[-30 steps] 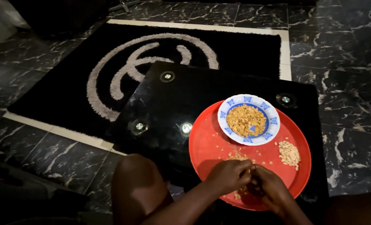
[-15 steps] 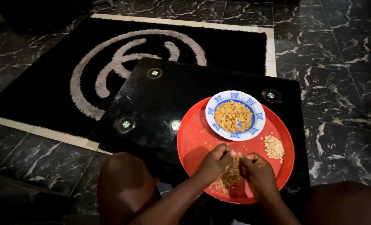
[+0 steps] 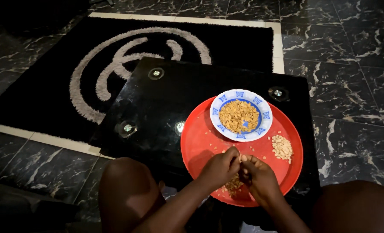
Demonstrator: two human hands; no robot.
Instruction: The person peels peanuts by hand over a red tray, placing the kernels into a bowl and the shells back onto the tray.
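Both my hands meet fingertip to fingertip over the round red plastic tray (image 3: 200,138) — left hand (image 3: 220,167) and right hand (image 3: 257,174) pinched on a small pale seed (image 3: 243,158). Beyond sit a blue-and-white seed bowl (image 3: 261,129) and the glossy black tabletop (image 3: 179,95).

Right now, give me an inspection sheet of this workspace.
Surface: low black glass table with round metal fittings.
Job's things: red tray holding a blue and white bowl of tan seeds, a small pale pile to its right and a heap under the hands.
Clutter: a few loose seeds on the tray.
Grippers: left hand and right hand meet fingertip to fingertip, pinching something too small to tell.
Cables: nothing seen.
Surroundings: black rug with a grey swirl, dark marble floor.
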